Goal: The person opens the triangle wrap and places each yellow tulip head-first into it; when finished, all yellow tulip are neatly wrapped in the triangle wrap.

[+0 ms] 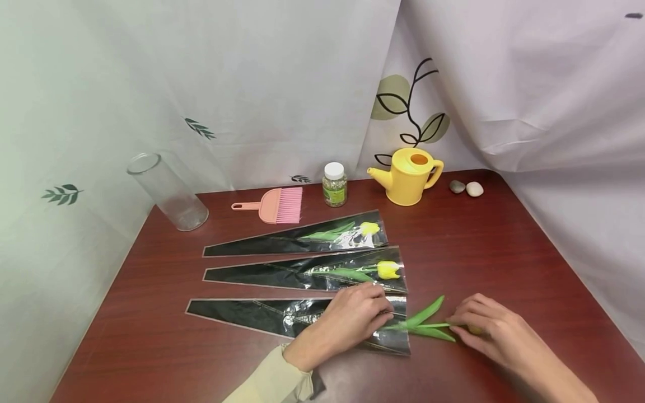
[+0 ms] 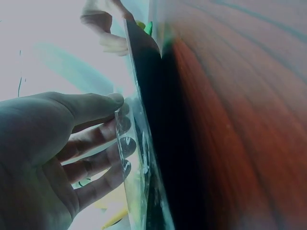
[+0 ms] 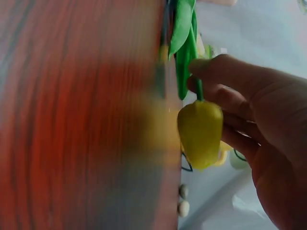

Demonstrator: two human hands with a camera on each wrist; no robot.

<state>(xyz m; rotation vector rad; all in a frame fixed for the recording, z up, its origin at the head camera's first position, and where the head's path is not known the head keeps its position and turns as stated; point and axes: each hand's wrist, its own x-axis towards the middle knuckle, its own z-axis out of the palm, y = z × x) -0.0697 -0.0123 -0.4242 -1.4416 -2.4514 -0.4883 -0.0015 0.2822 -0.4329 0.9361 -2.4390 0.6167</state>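
A yellow artificial tulip [image 3: 200, 134] has its stem pinched between thumb and fingers of my right hand [image 1: 496, 330], just below the bloom. Its green leaves [image 1: 427, 312] spread at the mouth of the nearest flower sleeve [image 1: 237, 314], and the stem's lower part lies inside. My left hand [image 1: 355, 313] pinches the clear film [image 2: 125, 158] of that sleeve close to its wide end, lifting it off the black backing. In the head view the right hand mostly hides the bloom. Two more sleeves, a middle one [image 1: 272, 277] and a far one [image 1: 262, 244], each contain a yellow tulip.
Along the back of the dark red table [image 1: 478, 246] stand a clear glass vase [image 1: 171, 193], a pink brush with dustpan [image 1: 274, 206], a white-capped jar [image 1: 335, 184] and a yellow watering can [image 1: 407, 176]. A grey stone [image 1: 457, 186] and a white stone [image 1: 475, 189] lie at right.
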